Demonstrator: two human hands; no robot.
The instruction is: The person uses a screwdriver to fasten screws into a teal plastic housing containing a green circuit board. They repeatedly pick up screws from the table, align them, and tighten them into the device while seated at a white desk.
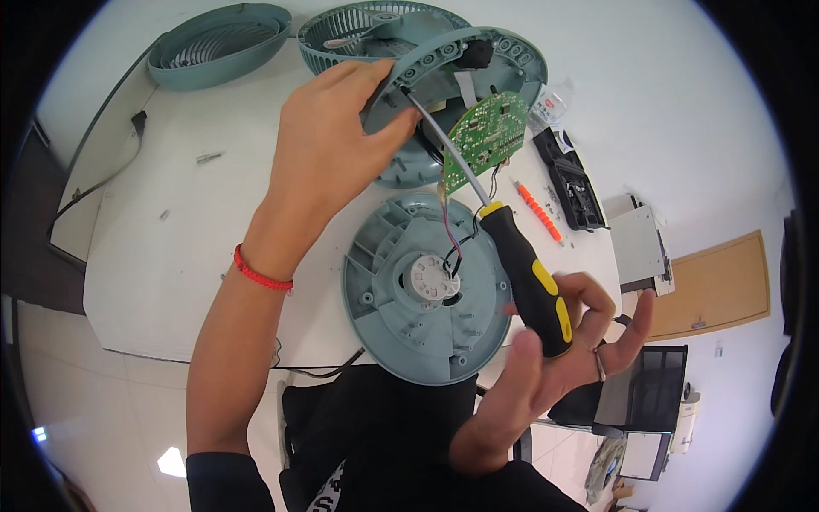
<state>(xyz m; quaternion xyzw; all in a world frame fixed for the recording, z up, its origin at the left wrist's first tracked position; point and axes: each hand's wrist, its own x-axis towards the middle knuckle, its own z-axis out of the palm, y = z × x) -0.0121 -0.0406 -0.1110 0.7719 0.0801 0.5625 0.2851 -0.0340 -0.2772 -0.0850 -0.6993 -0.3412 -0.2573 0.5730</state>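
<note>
My left hand [328, 128] grips the left edge of a tilted grey-green round plastic cover [529, 64], its thumb on the near side. In my right hand [559, 367] is a screwdriver [520, 264] with a black and yellow handle, held near its butt; some fingers are stretched away. The shaft slants up to the left, and its tip meets the cover's inner face beside my left thumb. A green circuit board [485, 141] hangs by the cover, wires running down from it. Below lies a round grey-green base [392, 320] with a white motor-like disc [433, 278] at its middle.
A slatted fan grille [328, 43] and another round cover [222, 47] lie at the back. To the right are an orange pen-like tool [539, 212] and an open black tool case [573, 183]. Small metal pieces [208, 157] and a cable plug [139, 122] lie on the left.
</note>
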